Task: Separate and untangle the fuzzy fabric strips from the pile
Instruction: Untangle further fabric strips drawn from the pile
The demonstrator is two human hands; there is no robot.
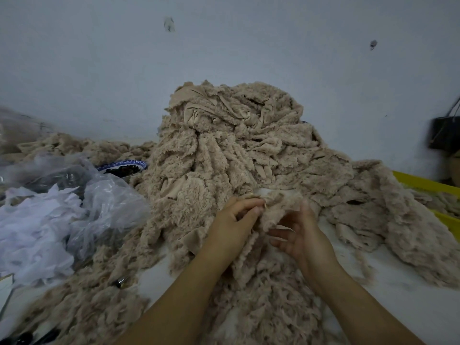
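Wall (249, 46): plain, painted pale grey-blue, filling the upper half of the view. One dark smudge (169, 24) sits left of centre, high up; a second smudge (373, 44) lies to the upper right.

Table (403, 310): white top, bare patch showing at lower right.

Right edge: a black bag (444, 131) hangs against the wall, straps running upward. Below it, a yellow rim (423, 183) runs at a slant; what it belongs to cannot be told.

Left side: clear plastic bags (109, 195), crumpled, resting on the table. Behind them, a blue-patterned bowl (129, 162) holds dark pieces.

Light: dim, even, cool in cast. Shadows soft.
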